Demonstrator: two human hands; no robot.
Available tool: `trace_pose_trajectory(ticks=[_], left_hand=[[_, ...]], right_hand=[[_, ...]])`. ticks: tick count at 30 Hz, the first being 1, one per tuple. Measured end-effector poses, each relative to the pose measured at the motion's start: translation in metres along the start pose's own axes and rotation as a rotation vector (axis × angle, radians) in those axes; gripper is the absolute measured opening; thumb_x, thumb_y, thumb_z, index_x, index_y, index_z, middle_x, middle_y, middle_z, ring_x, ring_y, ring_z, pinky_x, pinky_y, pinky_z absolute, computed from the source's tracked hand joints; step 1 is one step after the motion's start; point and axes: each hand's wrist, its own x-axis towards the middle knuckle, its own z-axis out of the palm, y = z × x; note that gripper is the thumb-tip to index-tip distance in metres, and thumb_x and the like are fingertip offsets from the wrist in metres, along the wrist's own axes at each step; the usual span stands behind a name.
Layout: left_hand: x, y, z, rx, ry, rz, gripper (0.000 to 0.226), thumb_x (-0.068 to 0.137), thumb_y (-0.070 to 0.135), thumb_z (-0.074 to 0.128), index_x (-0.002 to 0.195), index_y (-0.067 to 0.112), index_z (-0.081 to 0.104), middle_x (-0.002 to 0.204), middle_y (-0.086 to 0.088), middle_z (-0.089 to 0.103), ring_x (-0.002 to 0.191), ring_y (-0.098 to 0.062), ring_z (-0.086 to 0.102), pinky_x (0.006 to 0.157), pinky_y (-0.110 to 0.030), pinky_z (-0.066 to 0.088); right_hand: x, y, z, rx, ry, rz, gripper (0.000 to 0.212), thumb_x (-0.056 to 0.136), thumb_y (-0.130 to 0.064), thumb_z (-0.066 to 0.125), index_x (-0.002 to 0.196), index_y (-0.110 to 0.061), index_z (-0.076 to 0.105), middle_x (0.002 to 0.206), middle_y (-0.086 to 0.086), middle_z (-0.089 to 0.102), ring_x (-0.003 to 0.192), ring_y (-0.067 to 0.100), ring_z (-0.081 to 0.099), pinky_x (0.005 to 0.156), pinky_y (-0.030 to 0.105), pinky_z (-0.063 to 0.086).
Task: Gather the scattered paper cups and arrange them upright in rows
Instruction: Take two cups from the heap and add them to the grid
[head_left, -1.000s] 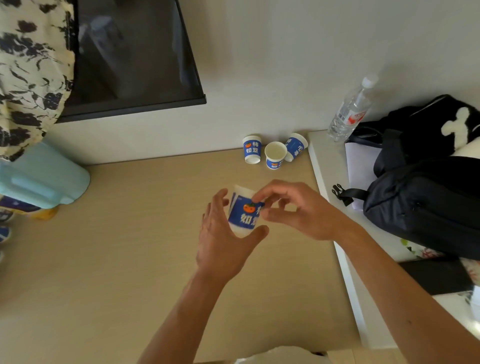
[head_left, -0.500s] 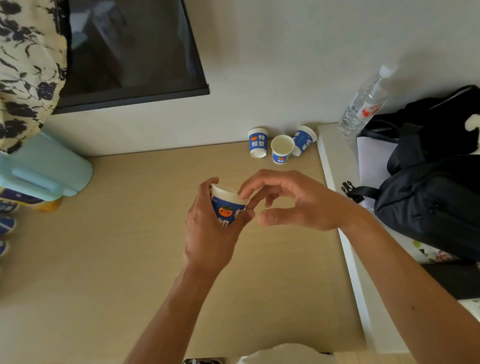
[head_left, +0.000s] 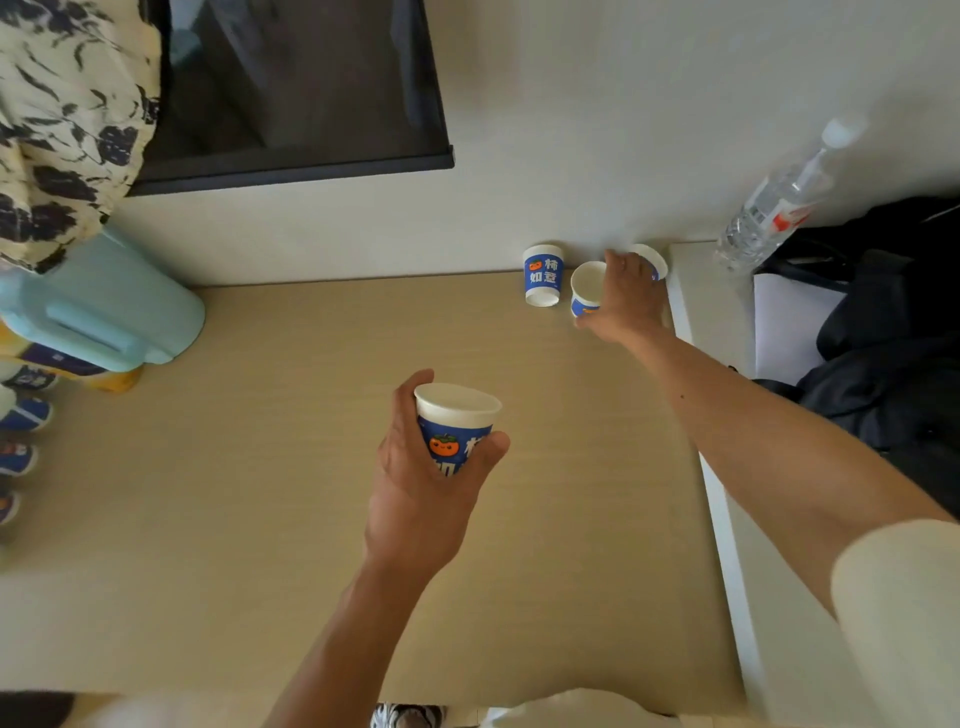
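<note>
Blue corner cup (head_left: 654, 261) half behind right hand (head_left: 626, 299)

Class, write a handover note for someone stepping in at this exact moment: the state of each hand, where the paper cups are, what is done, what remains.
Left hand grips the held cup, mouth up, above the table.
Right hand is at the cluster by the wall, between the middle cup, mouth up, and the right cup, which is mostly hidden; grip unclear.
The left cup is clear of that hand, its mouth not showing.
Blurred edge cups sit at the far left.
Done: no finished row shows.
Left: gather these cups and stand them upright in rows.
</note>
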Motion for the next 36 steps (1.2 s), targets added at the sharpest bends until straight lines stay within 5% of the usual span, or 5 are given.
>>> trace_pose_trajectory(ticks=[9, 16, 20, 31, 36], left_hand=[[-0.007, -0.017, -0.022, -0.014, 0.047, -0.034, 0.071, 0.08, 0.039, 0.081, 0.138, 0.04, 0.041, 0.108, 0.025, 0.059, 0.103, 0.003, 0.06, 0.074, -0.004, 0.047], [-0.022, -0.034, -0.044, -0.043, 0.103, -0.075, 0.067, 0.08, 0.041, 0.08, 0.135, 0.044, 0.041, 0.106, 0.027, 0.061, 0.099, 0.004, 0.061, 0.073, -0.008, 0.049], [-0.03, -0.051, -0.061, -0.09, 0.136, -0.127, 0.064, 0.083, 0.04, 0.079, 0.135, 0.043, 0.041, 0.1, 0.03, 0.064, 0.089, -0.005, 0.07, 0.071, -0.013, 0.053], [-0.065, -0.089, -0.108, -0.236, 0.295, -0.163, 0.054, 0.084, 0.031, 0.08, 0.126, 0.037, 0.047, 0.097, 0.019, 0.068, 0.082, -0.005, 0.069, 0.066, -0.015, 0.052], [-0.078, -0.118, -0.156, -0.379, 0.419, -0.183, 0.053, 0.078, 0.026, 0.086, 0.12, 0.026, 0.053, 0.103, 0.009, 0.068, 0.087, -0.008, 0.07, 0.072, -0.031, 0.061]], right_hand=[[0.001, -0.009, 0.024, 0.018, 0.13, -0.071, 0.068, 0.073, -0.034, 0.086, 0.125, -0.008, 0.051, 0.124, 0.015, 0.057, 0.117, 0.037, 0.055, 0.091, 0.046, 0.044], [-0.046, -0.038, 0.023, 0.715, 0.064, 0.004, 0.069, 0.07, -0.021, 0.09, 0.121, -0.01, 0.045, 0.111, -0.003, 0.054, 0.098, 0.016, 0.057, 0.076, 0.025, 0.045], [-0.098, -0.058, 0.026, 0.994, 0.011, 0.044, 0.065, 0.075, -0.012, 0.089, 0.123, -0.012, 0.045, 0.109, -0.018, 0.055, 0.088, -0.018, 0.057, 0.073, 0.004, 0.044], [-0.205, -0.15, 0.01, 1.274, -0.196, -0.099, 0.066, 0.068, -0.014, 0.08, 0.128, -0.013, 0.052, 0.111, -0.004, 0.066, 0.089, 0.0, 0.068, 0.073, 0.015, 0.053], [-0.252, -0.22, 0.007, 1.239, -0.376, -0.263, 0.063, 0.066, -0.015, 0.082, 0.125, -0.019, 0.059, 0.113, -0.006, 0.07, 0.098, 0.008, 0.069, 0.077, 0.021, 0.055]])
